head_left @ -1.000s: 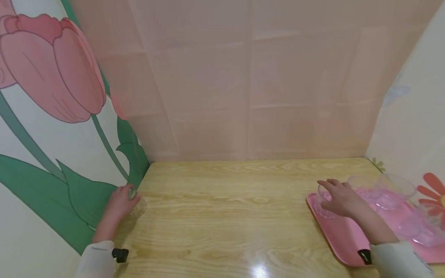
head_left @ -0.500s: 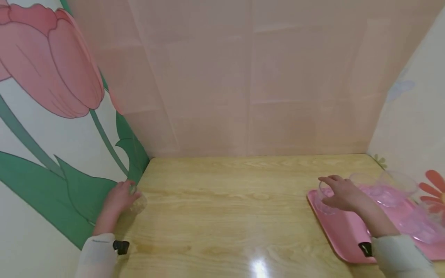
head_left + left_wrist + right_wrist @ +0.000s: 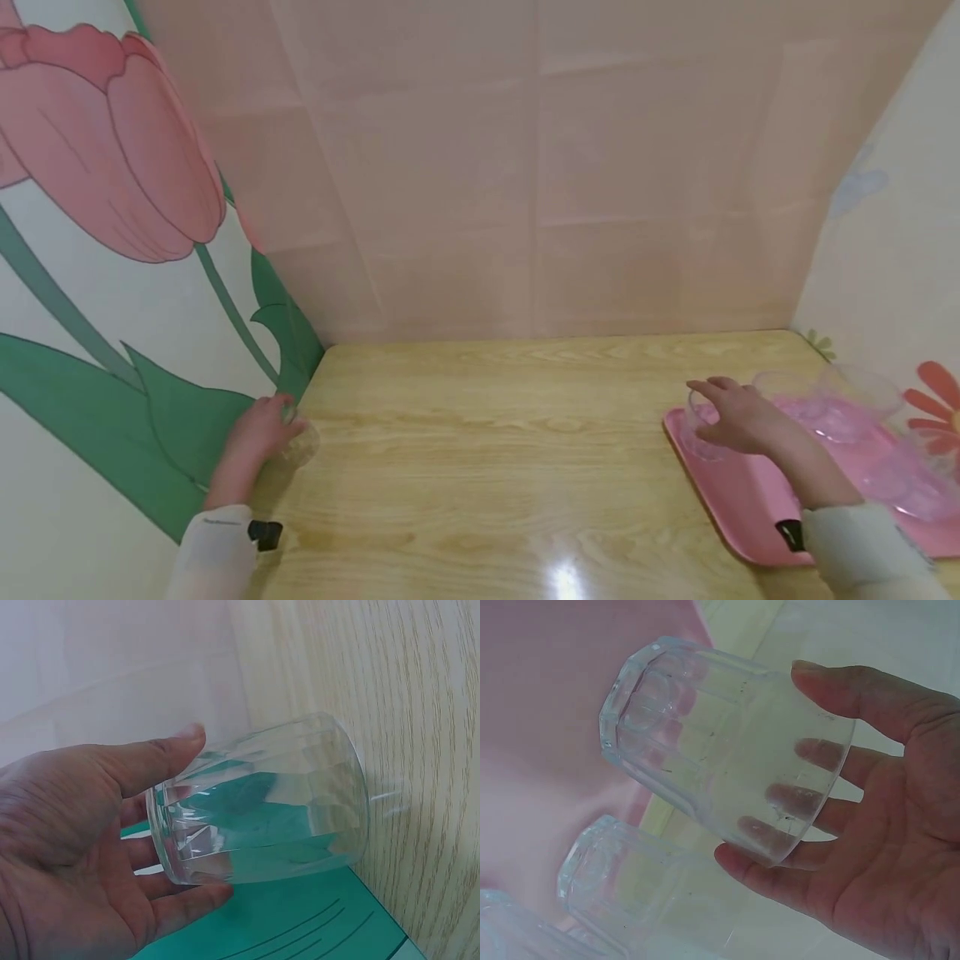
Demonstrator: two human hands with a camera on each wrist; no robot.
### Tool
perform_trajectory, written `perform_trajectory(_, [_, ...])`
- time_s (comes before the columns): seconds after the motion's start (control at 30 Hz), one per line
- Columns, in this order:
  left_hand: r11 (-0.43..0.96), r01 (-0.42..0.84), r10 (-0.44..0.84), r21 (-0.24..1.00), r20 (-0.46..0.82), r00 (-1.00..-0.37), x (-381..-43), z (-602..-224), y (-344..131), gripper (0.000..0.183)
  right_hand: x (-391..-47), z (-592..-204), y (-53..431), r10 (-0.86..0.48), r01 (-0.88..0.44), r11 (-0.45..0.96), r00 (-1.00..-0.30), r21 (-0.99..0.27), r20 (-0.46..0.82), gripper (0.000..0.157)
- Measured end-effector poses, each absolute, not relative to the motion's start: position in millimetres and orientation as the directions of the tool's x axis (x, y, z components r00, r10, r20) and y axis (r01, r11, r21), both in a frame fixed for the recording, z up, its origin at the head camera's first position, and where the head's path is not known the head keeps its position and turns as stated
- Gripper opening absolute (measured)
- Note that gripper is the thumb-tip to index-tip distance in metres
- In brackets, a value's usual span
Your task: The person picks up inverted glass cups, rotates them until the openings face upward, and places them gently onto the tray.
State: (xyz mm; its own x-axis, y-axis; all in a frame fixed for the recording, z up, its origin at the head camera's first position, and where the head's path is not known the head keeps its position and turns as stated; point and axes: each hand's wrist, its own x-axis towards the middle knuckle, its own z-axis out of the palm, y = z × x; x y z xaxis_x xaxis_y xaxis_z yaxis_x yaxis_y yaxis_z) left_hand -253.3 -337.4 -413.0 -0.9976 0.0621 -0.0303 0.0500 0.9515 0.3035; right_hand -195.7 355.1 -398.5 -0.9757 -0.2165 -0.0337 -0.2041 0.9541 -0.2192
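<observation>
My left hand [image 3: 258, 429] holds a clear faceted drinking glass [image 3: 302, 447] at the left side of the table. In the left wrist view the thumb and fingers grip this glass [image 3: 262, 802] around its thick base, and its rim faces the tabletop, so it is upside down. On the right, my right hand [image 3: 738, 419] holds a second clear glass [image 3: 701, 437] over the near-left corner of the pink tray [image 3: 738, 533]. The right wrist view shows thumb and fingers spread around that glass's rim [image 3: 840, 769], with its faceted base pointing down at the tray.
More clear glasses [image 3: 836, 425] stand on the tray beyond and right of my right hand; one glass [image 3: 615, 881] shows close beside the held one. A wood-grain table [image 3: 480, 450] stretches between the hands. Walls border it at left, back and right.
Both hands keep nearly the same places with their glasses. The head view has shifted slightly.
</observation>
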Motion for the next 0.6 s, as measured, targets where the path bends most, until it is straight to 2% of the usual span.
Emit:
perform_trajectory(0.37, [0.950, -0.001, 0.024, 0.313, -0.076, -0.997, -250.9, -407.9, -334.2, 0.059, -193.2, -399.4, 351.4, -0.205, -0.192, 0.957, -0.978, -0.216, -0.040, 0.074])
perform_trajectory(0.6, [0.948, 0.006, 0.027, 0.319, -0.062, -0.998, -252.9, -413.7, -336.2, 0.059, -194.9, -398.6, 350.7, -0.204, -0.194, 0.959, -0.978, -0.205, -0.030, 0.074])
